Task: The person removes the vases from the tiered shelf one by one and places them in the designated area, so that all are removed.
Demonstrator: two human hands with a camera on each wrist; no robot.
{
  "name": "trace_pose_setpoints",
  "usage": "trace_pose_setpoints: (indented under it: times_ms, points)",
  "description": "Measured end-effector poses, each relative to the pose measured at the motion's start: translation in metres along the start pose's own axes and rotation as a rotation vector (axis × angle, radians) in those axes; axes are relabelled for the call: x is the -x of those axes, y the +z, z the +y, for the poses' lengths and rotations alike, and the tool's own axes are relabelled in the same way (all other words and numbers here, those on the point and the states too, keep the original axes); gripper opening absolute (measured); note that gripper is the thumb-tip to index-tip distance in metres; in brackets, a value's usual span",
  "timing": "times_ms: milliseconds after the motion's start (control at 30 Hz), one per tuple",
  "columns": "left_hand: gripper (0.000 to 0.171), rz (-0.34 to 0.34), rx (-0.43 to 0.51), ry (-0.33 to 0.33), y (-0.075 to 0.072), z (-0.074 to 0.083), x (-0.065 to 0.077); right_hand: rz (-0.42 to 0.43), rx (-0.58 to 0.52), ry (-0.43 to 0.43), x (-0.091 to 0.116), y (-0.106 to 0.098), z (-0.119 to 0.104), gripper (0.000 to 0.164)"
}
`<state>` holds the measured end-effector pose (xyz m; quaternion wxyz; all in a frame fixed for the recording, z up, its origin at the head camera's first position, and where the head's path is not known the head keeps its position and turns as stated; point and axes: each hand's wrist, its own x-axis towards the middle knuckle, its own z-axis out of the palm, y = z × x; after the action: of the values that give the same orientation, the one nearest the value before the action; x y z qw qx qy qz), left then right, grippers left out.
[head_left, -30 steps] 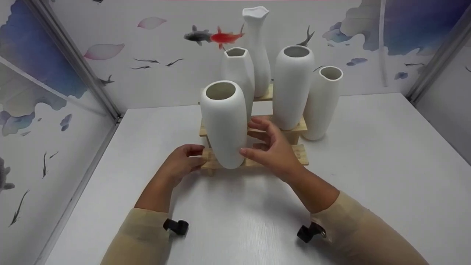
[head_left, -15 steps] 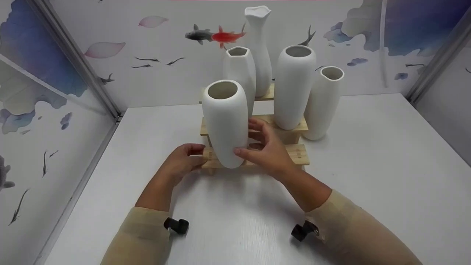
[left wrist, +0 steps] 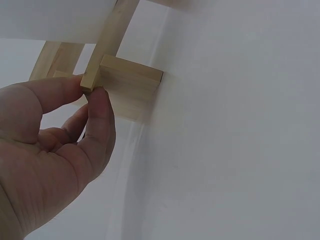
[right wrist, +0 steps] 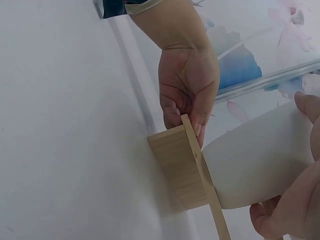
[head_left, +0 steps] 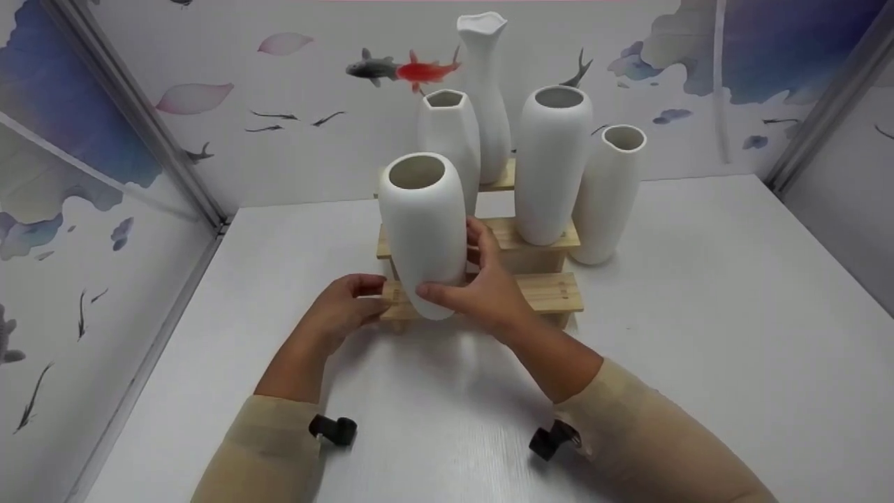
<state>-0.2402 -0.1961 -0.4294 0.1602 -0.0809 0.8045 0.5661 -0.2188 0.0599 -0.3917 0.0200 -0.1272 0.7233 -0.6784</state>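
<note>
A white oval-mouthed vase (head_left: 422, 230) stands upright on the left part of the lowest step of a wooden tiered stand (head_left: 552, 293). My right hand (head_left: 485, 290) holds this vase low on its right side, thumb across the front and fingers around behind, partly hidden by it. At the left end of the same step, my left hand (head_left: 342, 311) pinches the board. The left wrist view shows that hand's thumb and fingers (left wrist: 100, 115) on either side of the board's tip. In the right wrist view, the vase base (right wrist: 225, 185) rests against the board.
Behind, the stand bears a vase with an angular mouth (head_left: 450, 133), a wavy-rimmed tall vase (head_left: 482, 91) and a broad round-mouthed vase (head_left: 555, 168). Another vase (head_left: 607, 202) stands on the white table (head_left: 712, 314) to the right. Painted wall panels (head_left: 307, 154) enclose the table.
My right hand has moved left, closing around the front vase, its thumb sliding farther across the front. The left hand keeps its pinch on the board. The vases have kept their places.
</note>
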Motion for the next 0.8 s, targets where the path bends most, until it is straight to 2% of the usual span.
trace_pose_setpoints:
  times_ms: [167,367,800]
  points:
    - [0.05,-0.004,0.018,-0.002,-0.0003,-0.0005,0.0,0.047,0.065,-0.02,-0.0002,0.007,0.0019,0.112]
    - [0.051,-0.005,0.016,0.009,0.0004,0.0002,0.0011,0.052,0.057,-0.055,-0.0009,0.0072,0.0041,0.109]
    - [0.048,0.004,0.0,-0.011,0.0011,-0.0001,-0.0012,0.073,0.071,-0.104,0.0063,0.0016,-0.002,0.105]
